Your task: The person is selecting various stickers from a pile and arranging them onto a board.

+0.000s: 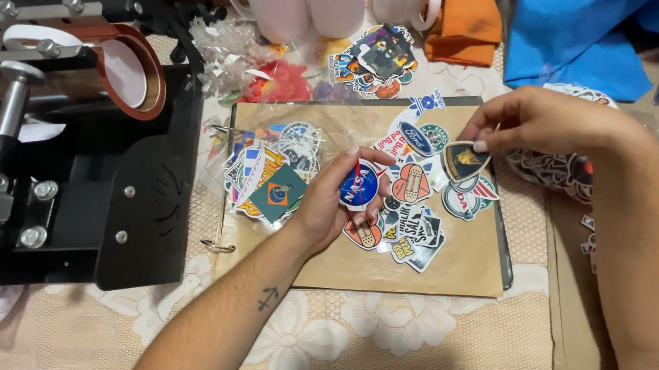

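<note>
While stickers litter the brown board [365, 270] on lace cloth [400, 341], left hand [330, 200] grips a round sticker [358, 185], right hand [539, 123] apparently pinches a shield sticker [464, 161].

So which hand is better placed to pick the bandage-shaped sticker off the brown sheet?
Probably left: the left hand lies beside the bandage sticker but holds a round blue sticker; the right hand pinches a shield-shaped sticker.

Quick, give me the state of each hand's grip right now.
Left hand: grip closed on a round blue sticker.
Right hand: fingertips pinch a dark shield-shaped sticker.
</note>
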